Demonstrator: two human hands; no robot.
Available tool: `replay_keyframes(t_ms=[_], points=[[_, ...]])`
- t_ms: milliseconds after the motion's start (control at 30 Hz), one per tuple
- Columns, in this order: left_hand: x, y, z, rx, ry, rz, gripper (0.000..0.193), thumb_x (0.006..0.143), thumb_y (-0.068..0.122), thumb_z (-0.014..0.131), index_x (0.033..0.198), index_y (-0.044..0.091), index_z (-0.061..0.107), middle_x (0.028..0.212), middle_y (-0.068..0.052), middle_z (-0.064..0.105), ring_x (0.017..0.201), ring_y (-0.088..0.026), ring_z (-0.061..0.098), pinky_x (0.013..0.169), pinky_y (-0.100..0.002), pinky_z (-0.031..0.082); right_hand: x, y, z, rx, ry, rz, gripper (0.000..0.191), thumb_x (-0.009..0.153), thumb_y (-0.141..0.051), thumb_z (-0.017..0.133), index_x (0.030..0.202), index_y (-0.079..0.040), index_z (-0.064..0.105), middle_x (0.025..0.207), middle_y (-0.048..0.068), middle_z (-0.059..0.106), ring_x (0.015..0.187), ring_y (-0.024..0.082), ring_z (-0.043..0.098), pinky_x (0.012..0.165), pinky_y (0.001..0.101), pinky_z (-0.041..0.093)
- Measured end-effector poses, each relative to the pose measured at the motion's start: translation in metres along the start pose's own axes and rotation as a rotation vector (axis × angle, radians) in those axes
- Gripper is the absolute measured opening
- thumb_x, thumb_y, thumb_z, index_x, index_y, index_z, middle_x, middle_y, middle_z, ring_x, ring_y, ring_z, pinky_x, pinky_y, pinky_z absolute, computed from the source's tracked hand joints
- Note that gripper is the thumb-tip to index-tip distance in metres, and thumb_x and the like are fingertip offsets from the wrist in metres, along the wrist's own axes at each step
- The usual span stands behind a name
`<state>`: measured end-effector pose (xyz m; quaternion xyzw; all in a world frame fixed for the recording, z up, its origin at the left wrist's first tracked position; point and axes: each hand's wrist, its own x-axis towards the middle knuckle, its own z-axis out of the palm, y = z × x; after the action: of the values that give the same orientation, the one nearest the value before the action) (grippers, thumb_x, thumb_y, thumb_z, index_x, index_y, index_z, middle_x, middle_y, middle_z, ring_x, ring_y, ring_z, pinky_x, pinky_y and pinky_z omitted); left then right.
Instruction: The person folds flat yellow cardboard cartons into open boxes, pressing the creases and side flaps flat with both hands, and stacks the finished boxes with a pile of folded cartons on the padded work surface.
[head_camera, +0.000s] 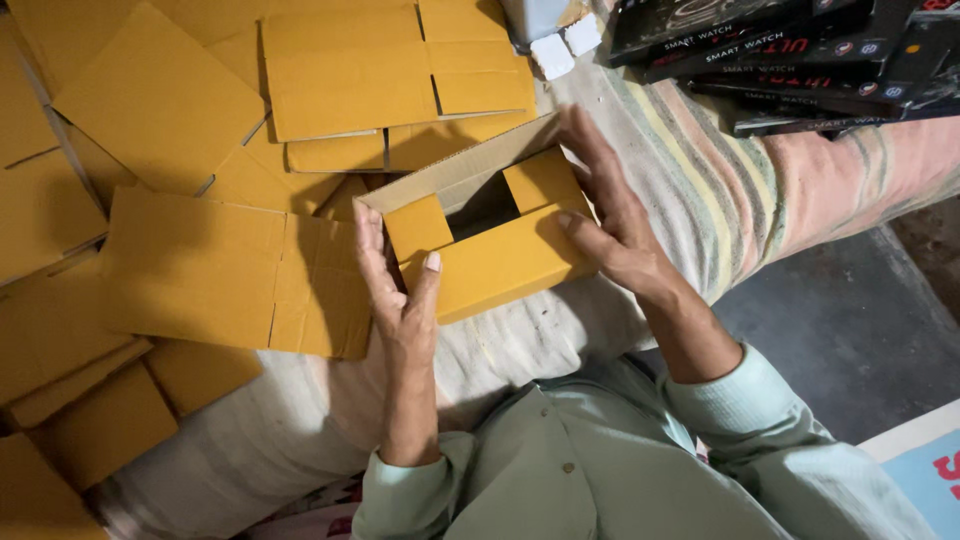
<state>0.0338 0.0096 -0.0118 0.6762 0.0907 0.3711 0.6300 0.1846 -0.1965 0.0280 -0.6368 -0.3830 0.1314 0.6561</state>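
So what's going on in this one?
A person in a pale green long-sleeved shirt is folding a small yellow-brown cardboard box with both bare hands. The left hand grips its near-left corner, thumb on a side flap; the right hand presses the far-right side. Two small flaps are folded in, the middle open. Flat yellow-brown cardboard blanks lie piled to the left on a striped cloth, with a stack of dark product boxes at upper right.

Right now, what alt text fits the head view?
Two hands, left hand and right hand, hold a small yellow cardboard box with its end flaps folded in, above a striped cloth. Flat yellow box blanks lie at left.
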Motion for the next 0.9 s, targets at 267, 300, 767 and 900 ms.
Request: replay_keyframes(t_ms=[267,300,767,900], points=[[-0.001,0.01,-0.003,0.363,0.004,0.089,0.04,0.102,0.017,0.072,0.139,0.006,0.063,0.15,-0.011,0.046,0.137,-0.027,0.048,0.12,-0.039,0.04,0.005,0.008,0.007,-0.489,0.091,-0.141,0.038,0.105,-0.025,0.063,0.141,-0.015,0.064,0.14,0.008,0.064,0.144,0.025,0.047,0.128,0.0454,0.03],[-0.001,0.012,-0.002,0.311,0.02,-0.015,0.039,0.102,0.02,0.068,0.138,0.005,0.064,0.153,-0.012,0.046,0.128,-0.027,0.051,0.112,-0.039,0.043,0.004,0.006,0.007,-0.546,0.067,-0.122,0.037,0.105,-0.027,0.06,0.14,-0.013,0.065,0.143,0.01,0.064,0.15,0.027,0.046,0.133,0.0498,0.025],[-0.005,-0.007,-0.011,0.051,-0.122,-0.049,0.091,0.107,0.071,0.009,0.168,0.003,0.014,0.179,-0.017,0.009,0.168,-0.032,0.007,0.137,-0.046,0.007,0.042,-0.023,0.115,-1.231,-0.437,-0.198,0.079,0.101,-0.052,0.038,0.153,0.008,0.034,0.162,0.028,0.028,0.154,0.04,0.019,0.125,0.0493,0.008],[-0.005,-0.011,-0.022,0.078,-0.172,-0.169,0.099,0.101,0.076,0.007,0.167,0.003,0.014,0.177,-0.018,0.011,0.165,-0.033,0.009,0.133,-0.047,0.01,0.045,-0.02,0.122,-1.219,-0.528,-0.244,0.082,0.101,-0.053,0.037,0.155,0.008,0.031,0.164,0.027,0.025,0.155,0.038,0.017,0.125,0.0484,0.009]])
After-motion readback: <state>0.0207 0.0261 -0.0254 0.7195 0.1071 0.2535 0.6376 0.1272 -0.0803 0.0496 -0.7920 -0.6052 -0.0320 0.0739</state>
